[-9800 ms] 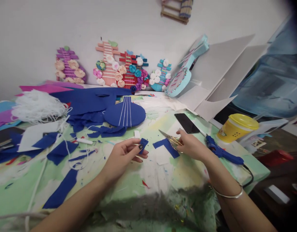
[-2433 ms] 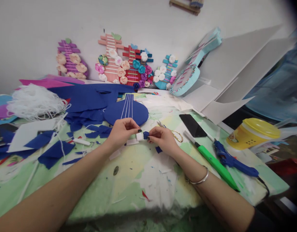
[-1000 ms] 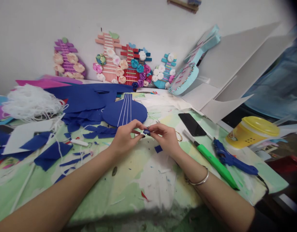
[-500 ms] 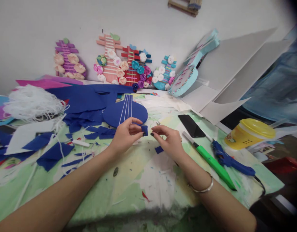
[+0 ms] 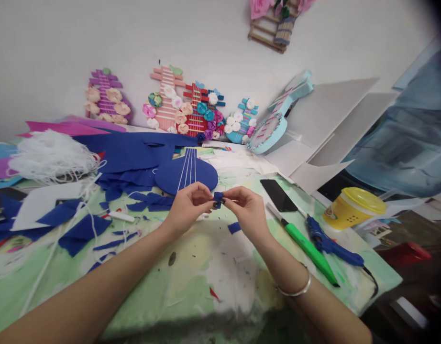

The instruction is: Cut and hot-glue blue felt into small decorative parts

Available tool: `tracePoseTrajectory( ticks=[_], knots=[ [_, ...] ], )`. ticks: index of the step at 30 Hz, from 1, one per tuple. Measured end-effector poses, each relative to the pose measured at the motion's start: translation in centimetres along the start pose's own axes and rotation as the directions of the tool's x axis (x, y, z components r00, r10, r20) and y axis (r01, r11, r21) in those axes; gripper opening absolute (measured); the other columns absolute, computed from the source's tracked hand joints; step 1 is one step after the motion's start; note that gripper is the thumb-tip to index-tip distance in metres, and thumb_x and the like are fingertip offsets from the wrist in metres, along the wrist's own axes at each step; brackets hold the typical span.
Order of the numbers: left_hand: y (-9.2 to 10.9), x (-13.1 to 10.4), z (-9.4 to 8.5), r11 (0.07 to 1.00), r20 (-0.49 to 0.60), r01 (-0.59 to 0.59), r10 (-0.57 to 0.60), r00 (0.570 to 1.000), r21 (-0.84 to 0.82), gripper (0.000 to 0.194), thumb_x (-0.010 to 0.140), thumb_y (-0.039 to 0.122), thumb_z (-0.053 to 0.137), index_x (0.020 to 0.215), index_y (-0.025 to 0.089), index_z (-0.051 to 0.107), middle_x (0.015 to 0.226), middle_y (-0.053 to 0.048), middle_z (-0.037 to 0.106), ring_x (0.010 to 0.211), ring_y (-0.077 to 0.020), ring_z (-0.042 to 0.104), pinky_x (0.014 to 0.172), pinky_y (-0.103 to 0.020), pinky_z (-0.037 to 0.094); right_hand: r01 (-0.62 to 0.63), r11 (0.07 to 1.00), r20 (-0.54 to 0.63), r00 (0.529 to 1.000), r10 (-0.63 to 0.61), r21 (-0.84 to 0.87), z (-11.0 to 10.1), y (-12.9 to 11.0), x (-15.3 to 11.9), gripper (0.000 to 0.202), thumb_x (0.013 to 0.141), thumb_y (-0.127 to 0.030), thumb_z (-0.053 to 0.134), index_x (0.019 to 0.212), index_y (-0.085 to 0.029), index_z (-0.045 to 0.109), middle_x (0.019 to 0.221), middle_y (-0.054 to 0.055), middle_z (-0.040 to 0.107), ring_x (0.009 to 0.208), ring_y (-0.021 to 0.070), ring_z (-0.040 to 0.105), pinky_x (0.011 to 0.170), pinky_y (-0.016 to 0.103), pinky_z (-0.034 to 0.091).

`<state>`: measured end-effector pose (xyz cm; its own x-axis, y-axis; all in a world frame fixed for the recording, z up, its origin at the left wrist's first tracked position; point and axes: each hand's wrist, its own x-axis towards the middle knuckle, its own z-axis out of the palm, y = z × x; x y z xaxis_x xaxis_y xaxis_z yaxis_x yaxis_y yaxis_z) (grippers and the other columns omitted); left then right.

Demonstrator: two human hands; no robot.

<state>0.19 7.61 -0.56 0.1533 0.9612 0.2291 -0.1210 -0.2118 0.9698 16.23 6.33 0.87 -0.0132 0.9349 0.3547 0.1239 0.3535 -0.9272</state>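
Note:
A small blue piece (image 5: 218, 197) is pinched between the fingertips of both hands above the table's middle. My left hand (image 5: 192, 203) grips its left side, fingers curled. On its right side, my right hand (image 5: 244, 205) closes thumb and forefinger on it. Just behind the hands lies a blue rounded guitar-like shape (image 5: 206, 174) with white strings. Another small blue scrap (image 5: 234, 228) lies below my right hand, partly behind it.
To the right are a black phone (image 5: 279, 195), a green-handled knife (image 5: 310, 248), a blue glue gun (image 5: 333, 248) and a yellow-lidded tub (image 5: 355, 210). White string (image 5: 53, 157) and blue scraps (image 5: 82, 234) lie left. Decorated guitar shapes (image 5: 166, 105) lean on the wall.
My right hand has moved in to the left and now grips the blue piece too, where before there was a gap. The camera view has shifted slightly.

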Motion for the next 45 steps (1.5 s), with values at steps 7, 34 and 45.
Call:
tracePoseTrajectory(
  ticks=[7,34,45],
  knots=[
    [0.0,-0.3,-0.1,0.982,-0.07,-0.145,0.154,0.986,0.125,0.018,0.066,0.024,0.074,0.076,0.016,0.061,0.072,-0.002,0.066,0.07,-0.0153,0.065,0.061,-0.023,0.054,0.014,0.967,-0.115,0.993,0.016,0.254,1.7,1.6,0.1,0.014,0.065,-0.02,0.074,0.072,-0.018,0.062,0.075,0.001,0.067,0.073,0.015,0.065,0.073,0.029,0.054],
    [-0.1,-0.9,0.6,0.979,-0.047,-0.174,0.18,0.983,0.104,0.016,0.069,0.02,0.074,0.083,0.016,0.067,0.074,-0.004,0.072,0.067,-0.0163,0.068,0.059,-0.025,0.057,-0.004,0.942,-0.059,0.998,0.025,0.335,0.9,1.5,-0.6,0.009,0.066,-0.017,0.073,0.072,-0.02,0.067,0.073,0.0,0.069,0.072,0.0151,0.066,0.072,0.03,0.056],
    [-0.3,-0.6,0.2,0.978,0.034,-0.17,0.167,0.985,0.118,0.014,0.07,0.02,0.073,0.081,0.016,0.064,0.076,-0.003,0.07,0.073,-0.0167,0.067,0.061,-0.024,0.055,-0.013,0.955,-0.004,1.0,0.015,0.297,0.6,1.6,-0.4,0.008,0.065,-0.016,0.072,0.069,-0.02,0.067,0.073,0.0,0.067,0.073,0.0149,0.064,0.073,0.03,0.055]
  ],
)
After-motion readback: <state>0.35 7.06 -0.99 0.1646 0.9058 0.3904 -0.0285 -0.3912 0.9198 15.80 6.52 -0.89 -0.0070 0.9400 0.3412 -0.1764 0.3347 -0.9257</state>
